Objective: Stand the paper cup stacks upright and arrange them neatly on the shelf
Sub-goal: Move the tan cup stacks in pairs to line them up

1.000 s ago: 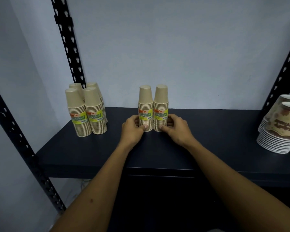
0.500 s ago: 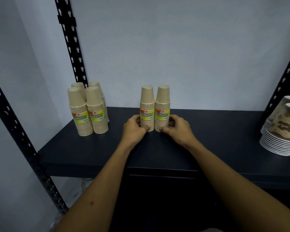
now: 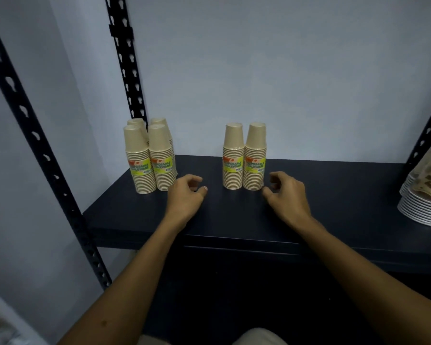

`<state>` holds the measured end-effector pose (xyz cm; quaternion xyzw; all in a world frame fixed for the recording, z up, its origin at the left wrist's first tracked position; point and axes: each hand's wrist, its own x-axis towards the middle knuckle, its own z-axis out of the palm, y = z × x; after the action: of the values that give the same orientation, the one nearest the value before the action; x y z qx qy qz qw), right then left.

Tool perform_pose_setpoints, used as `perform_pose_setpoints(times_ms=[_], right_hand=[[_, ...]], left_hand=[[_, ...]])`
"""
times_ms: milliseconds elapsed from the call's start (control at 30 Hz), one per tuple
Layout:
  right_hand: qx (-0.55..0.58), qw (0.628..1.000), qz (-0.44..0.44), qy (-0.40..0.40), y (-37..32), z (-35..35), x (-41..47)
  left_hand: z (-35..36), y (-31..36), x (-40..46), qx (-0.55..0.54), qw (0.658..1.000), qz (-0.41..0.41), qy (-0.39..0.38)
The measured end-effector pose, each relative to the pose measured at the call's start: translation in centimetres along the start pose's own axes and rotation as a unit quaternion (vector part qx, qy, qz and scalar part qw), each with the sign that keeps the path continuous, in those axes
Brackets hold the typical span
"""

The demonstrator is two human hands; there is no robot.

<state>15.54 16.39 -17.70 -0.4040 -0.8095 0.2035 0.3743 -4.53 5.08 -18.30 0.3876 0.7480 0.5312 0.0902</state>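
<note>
Two tan paper cup stacks (image 3: 244,158) with yellow labels stand upright side by side in the middle of the dark shelf (image 3: 334,195). A cluster of several more upright cup stacks (image 3: 149,158) stands at the shelf's left end. My left hand (image 3: 187,192) hovers just left of the middle pair, fingers loosely curled, holding nothing. My right hand (image 3: 286,192) hovers just right of the pair, fingers also loosely curled and apart from the cups.
Black perforated uprights (image 3: 125,58) frame the shelf at left and right. A pile of white paper plates with patterned cups (image 3: 426,195) sits at the right end. The wall is close behind the stacks.
Both hands have let go of the middle pair of stacks and drawn outward, left hand to the left, right hand to the right. The stacks stay upright.
</note>
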Motion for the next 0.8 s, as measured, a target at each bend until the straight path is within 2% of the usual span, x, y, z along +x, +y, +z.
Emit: perform_pose_setpoints(times_ms=[67,233,333,467,533,667,800], right_hand=[[0.019,0.999,-0.037,-0.009,-1.5,0.5,-1.0],[0.067,0.986,-0.109,-0.105,-6.2,4.7,-2.1],[0.101,0.979,-0.103,-0.145,-8.8,8.2,-0.9],[0.177,0.971,-0.048,-0.155,-12.0,11.8,1.2],[0.202,0.965,-0.026,-0.162,-13.0,12.9,2.1],[0.234,0.953,-0.019,-0.191,-13.7,14.6,3.3],[0.236,0.954,-0.026,-0.185,-13.6,15.5,3.5]], left_hand=[[-1.8,-0.5,-0.4,0.003,1.0,-0.001,0.018],[-5.9,-2.0,-1.0,0.02,0.996,-0.006,0.092],[-8.1,-3.2,-0.5,0.016,0.989,-0.024,0.144],[-10.2,-4.6,0.6,-0.045,0.975,-0.071,0.206],[-10.6,-5.0,1.2,-0.064,0.975,-0.082,0.196],[-10.9,-5.5,2.6,-0.067,0.988,-0.097,0.103],[-10.3,-5.6,2.9,-0.038,0.995,-0.058,0.077]])
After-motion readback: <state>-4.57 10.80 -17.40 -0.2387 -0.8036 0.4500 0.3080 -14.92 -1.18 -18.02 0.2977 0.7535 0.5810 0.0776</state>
